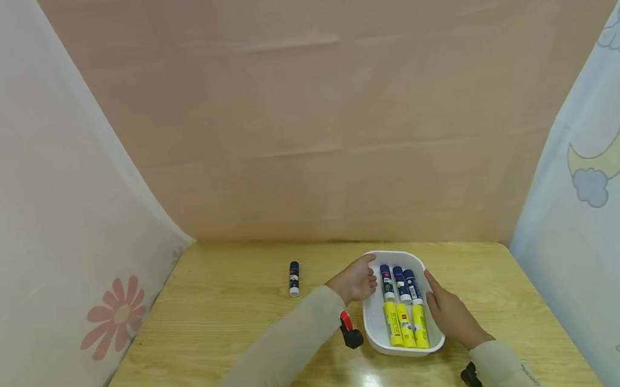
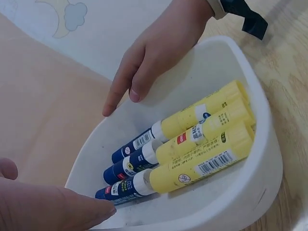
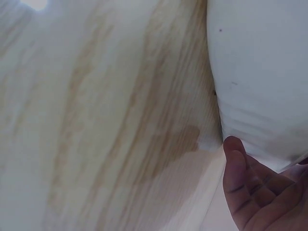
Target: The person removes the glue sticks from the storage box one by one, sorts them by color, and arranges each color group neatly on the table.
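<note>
A white plastic basin [image 1: 378, 340] stands on the table. Three navy glue sticks [image 1: 401, 284] with white ends lie side by side in its far half. Three yellow tubes [image 1: 405, 325] fill the near half, end to end with the navy ones. My left hand [image 1: 357, 279] is at the basin's far left rim, fingers curled and one digit stretched over the edge. On the opposite side my right hand [image 1: 450, 311] holds the rim, thumb inside and fingers along the outer wall. The right wrist view shows those fingers against the wall.
Another navy glue stick [image 1: 293, 279] lies on the wooden table [image 1: 216, 322] to the left of my left hand. A tan backdrop [image 1: 305, 127] rises behind the table, with patterned sheets [image 1: 593, 244] at both sides. Black camera mounts hang by both wrists.
</note>
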`<state>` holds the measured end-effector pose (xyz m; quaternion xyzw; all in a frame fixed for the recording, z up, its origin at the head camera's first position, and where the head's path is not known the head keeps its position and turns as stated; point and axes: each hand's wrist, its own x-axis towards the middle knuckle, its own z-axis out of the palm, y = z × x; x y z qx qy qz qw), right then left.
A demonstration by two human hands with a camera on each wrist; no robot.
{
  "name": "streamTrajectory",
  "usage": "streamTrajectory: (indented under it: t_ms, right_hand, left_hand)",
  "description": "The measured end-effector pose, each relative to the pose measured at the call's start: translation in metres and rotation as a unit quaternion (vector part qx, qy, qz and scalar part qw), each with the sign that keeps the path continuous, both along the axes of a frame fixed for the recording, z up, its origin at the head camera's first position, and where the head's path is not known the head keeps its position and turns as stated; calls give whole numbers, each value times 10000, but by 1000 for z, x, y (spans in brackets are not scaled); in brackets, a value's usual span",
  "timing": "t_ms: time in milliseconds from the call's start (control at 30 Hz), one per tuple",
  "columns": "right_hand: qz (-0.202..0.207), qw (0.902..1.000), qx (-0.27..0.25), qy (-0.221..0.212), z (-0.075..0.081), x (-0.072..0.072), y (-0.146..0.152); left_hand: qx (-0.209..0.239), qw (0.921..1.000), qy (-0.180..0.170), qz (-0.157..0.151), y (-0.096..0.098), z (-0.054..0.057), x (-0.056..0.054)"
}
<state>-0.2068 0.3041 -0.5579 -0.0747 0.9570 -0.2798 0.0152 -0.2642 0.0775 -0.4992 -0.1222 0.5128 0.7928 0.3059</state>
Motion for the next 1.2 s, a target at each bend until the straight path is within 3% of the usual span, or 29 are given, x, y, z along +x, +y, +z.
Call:
streamTrajectory:
  t_ms: [400, 667, 1033, 1200]
  right_hand:
    - [-38, 10000, -51, -11, -3, -3, 4]
    - [-49, 10000, -73, 2, -6, -6, 4]
    - [-36, 9999, -58, -100, -4, -8, -1]
    - [40, 9998, -85, 151, -6, -7, 5]
  left_hand:
    - [-177, 9972, -315, 655, 17, -4, -14]
    - [-468, 9975, -240, 467, 24, -18, -16]
    - [-624, 9923, -496, 948, 26, -21, -21]
    - [-614, 9920, -287, 1069, 39, -28, -19]
